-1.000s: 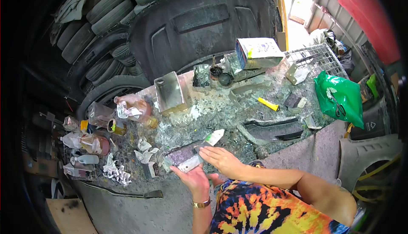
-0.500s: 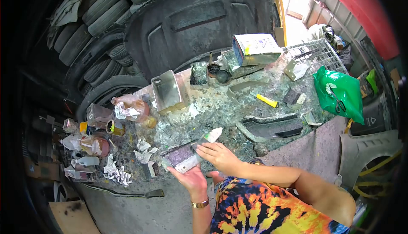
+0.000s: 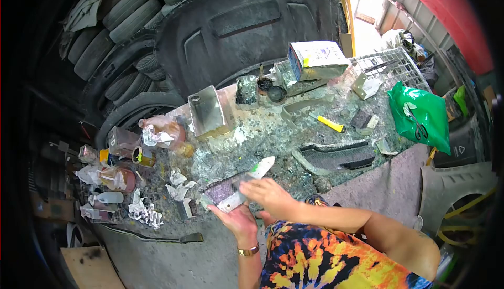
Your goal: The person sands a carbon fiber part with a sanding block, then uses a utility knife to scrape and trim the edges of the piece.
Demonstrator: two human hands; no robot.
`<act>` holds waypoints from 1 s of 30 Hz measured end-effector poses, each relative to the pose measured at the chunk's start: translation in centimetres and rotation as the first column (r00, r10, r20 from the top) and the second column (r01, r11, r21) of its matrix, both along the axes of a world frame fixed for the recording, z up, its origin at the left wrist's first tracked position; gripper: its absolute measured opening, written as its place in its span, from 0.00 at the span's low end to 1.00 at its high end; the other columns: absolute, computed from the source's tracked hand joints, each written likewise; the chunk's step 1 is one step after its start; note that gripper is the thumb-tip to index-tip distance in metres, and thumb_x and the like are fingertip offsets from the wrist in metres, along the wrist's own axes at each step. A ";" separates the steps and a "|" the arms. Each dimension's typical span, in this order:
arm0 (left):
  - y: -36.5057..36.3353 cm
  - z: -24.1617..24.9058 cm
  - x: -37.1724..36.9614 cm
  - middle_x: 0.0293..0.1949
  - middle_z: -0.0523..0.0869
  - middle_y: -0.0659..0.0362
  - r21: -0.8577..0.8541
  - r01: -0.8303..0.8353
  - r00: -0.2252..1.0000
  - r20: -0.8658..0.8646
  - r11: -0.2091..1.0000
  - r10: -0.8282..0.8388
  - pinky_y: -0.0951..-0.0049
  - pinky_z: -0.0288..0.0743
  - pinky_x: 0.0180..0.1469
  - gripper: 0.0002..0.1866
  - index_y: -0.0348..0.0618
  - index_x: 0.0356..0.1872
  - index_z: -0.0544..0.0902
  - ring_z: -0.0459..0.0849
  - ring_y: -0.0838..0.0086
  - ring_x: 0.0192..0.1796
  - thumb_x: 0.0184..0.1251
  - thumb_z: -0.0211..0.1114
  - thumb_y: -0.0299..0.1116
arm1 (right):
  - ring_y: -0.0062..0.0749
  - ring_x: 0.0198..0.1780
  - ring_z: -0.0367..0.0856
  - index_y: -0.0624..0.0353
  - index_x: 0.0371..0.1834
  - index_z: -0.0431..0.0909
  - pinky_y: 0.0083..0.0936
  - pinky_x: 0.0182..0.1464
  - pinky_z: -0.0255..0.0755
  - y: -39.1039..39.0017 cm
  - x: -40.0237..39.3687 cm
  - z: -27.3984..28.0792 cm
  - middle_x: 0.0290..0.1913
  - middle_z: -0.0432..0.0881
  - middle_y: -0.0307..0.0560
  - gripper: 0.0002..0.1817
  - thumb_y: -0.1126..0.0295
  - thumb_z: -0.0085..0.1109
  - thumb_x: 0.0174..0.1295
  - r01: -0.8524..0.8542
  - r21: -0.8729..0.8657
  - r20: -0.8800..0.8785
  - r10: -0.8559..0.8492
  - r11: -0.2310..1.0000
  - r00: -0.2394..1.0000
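A flat piece with a dark purplish face and a whitish edge [image 3: 220,191] lies across my left hand [image 3: 239,220], which supports it from below near the table's front edge. My right hand [image 3: 269,197] presses its fingers together on the right end of the piece, over a small dark item mostly hidden and blurred beneath them. A pale strip with a green mark [image 3: 262,168] sticks out beyond my right fingertips. The wrist of my left hand has a gold-coloured band.
The stained table [image 3: 252,131] holds a metal tray [image 3: 209,113], a yellow cutter [image 3: 331,124], a curved dark part [image 3: 336,157] and a green bag with scissors [image 3: 417,115]. Crumpled paper [image 3: 144,210] and bottles stand at the left; a box [image 3: 317,60] is at the back.
My right hand has shifted slightly left and down along the piece, and its fingers are more blurred. My left hand still supports the piece in nearly the same place.
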State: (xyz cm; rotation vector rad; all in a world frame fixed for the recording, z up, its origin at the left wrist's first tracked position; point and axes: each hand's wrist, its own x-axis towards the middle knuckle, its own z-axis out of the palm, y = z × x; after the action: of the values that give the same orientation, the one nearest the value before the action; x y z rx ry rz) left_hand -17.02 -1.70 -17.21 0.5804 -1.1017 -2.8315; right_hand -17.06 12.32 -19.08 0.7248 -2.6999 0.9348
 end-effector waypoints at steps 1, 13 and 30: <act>0.4 0.3 0.0 0.71 0.69 0.48 -0.017 -0.040 0.999 -0.015 0.999 0.040 0.50 0.65 0.71 0.41 0.41 0.74 0.59 0.70 0.55 0.71 0.77 0.36 0.67 | 0.45 0.68 0.71 0.66 0.67 0.70 0.39 0.69 0.63 0.1 -0.4 -0.7 0.70 0.73 0.54 0.36 0.73 0.62 0.50 0.027 -0.012 -0.003 -0.027 1.000 1.000; 0.2 0.4 -0.3 0.73 0.66 0.51 0.029 0.004 0.999 -0.043 1.000 -0.003 0.45 0.61 0.73 0.41 0.44 0.75 0.58 0.66 0.54 0.73 0.76 0.38 0.68 | 0.47 0.71 0.70 0.60 0.69 0.70 0.38 0.71 0.66 2.2 -1.1 0.6 0.69 0.74 0.52 0.32 0.83 0.52 0.56 0.143 -0.197 0.052 -0.136 0.970 0.989; -0.6 -1.0 -0.7 0.62 0.76 0.57 -0.027 0.060 0.995 0.081 0.998 -0.058 0.64 0.67 0.68 0.37 0.45 0.64 0.71 0.75 0.67 0.64 0.76 0.39 0.67 | 0.45 0.71 0.72 0.64 0.67 0.70 0.38 0.73 0.66 -3.7 0.1 4.2 0.68 0.74 0.57 0.34 0.74 0.63 0.52 -0.094 -0.245 -0.143 0.060 0.965 0.988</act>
State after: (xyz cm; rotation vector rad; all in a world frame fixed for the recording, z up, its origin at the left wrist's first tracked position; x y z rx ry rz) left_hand -17.69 -2.28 -18.21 0.6760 -1.1913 -2.8594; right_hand -16.96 8.65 -14.83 0.8108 -2.3952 1.1744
